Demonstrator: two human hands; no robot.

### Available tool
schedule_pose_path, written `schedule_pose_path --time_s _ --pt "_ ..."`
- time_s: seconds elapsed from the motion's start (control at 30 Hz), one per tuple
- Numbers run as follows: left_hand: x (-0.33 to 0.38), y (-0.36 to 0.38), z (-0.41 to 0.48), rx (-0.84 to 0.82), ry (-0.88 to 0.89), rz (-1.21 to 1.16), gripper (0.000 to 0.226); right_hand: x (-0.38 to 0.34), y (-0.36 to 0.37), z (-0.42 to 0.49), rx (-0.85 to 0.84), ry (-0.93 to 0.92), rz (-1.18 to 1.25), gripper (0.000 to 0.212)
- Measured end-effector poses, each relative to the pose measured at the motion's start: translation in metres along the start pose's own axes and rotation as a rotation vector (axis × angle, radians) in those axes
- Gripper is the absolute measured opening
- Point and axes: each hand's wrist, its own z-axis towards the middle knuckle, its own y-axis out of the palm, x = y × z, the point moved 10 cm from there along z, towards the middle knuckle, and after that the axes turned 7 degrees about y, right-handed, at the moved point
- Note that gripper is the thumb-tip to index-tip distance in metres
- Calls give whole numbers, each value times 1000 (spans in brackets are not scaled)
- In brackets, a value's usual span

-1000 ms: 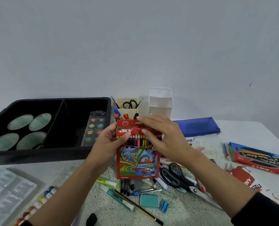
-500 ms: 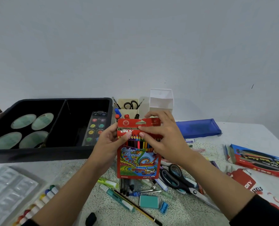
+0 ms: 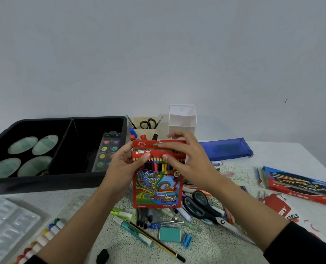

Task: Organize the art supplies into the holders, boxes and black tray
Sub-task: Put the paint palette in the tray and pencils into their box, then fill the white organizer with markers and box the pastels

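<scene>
While both hands are fiddling with the pencils, table point(image 3: 202, 250): speckled top, carrying everything, loose pens and markers lying all over the middle.
Black tray point(image 3: 44, 182): sitting far left. Its left compartment is holding four greenish ovals point(image 3: 45, 144), and a watercolour set point(image 3: 107, 151) is leaning in the right one.
Colour pencil box point(image 3: 156, 189): being held upright mid-table, right of the tray and in front of the holders, pencil tips showing through the front. Honestly can't tell if its bottom edge is touching the pens underneath.
Left hand point(image 3: 124, 168): gripping the box's left edge, thumb pressing on the front near the top, fingers wrapping behind.
Right hand point(image 3: 190, 164): fingers lying close together and curling over the red top flap point(image 3: 145, 144), thumb pressing the front, so it's pinching the top of the box.
Blue pouch point(image 3: 225, 149): lying flat, far right of the hands.
Red-and-blue flat box point(image 3: 299, 185): lying at the right edge.
Holders: cream one point(image 3: 148, 133) standing just behind the box with black-handled scissors poking out, white one point(image 3: 182, 119) standing just right of it.
Scissors point(image 3: 202, 208): lying near right of the box, blades pointing near right.
Paint tubes point(image 3: 44, 235): lining up near left.
Teal eraser point(image 3: 169, 234): lying near the box, blue sharpener point(image 3: 187, 241) sitting just right of it.
</scene>
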Motion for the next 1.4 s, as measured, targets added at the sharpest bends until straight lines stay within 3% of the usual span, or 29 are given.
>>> schedule_pose_path --time_s 0.13,0.23,0.43,0.6,0.77,0.87,0.93,1.03,1.13,1.4 --pt "12 13 6 -15 28 -21 32 29 -12 -17 93 276 335 42" --pt "24 32 16 -56 48 -29 32 49 -13 -27 61 447 596 38" --pt "23 93 34 -117 -31 -75 43 84 -56 -45 243 595 707 42" --pt "-16 174 27 -374 -264 -167 42 123 -115 -66 407 637 806 38" --pt "-52 239 37 -355 -242 -112 43 170 -188 -87 376 703 514 25" --pt "-64 277 51 -300 -214 -114 43 216 -238 -104 293 730 131 17" --pt "-73 301 61 -242 -236 -149 40 251 -258 -119 104 739 -213 11" --pt "-87 332 79 -145 -229 -142 38 294 -257 -143 -285 700 -543 62" --pt "-105 352 97 -36 -239 -155 36 315 -246 -154 -438 641 -564 92" --pt "-145 384 126 55 -284 -165 36 319 -262 -161 -350 414 -398 81"
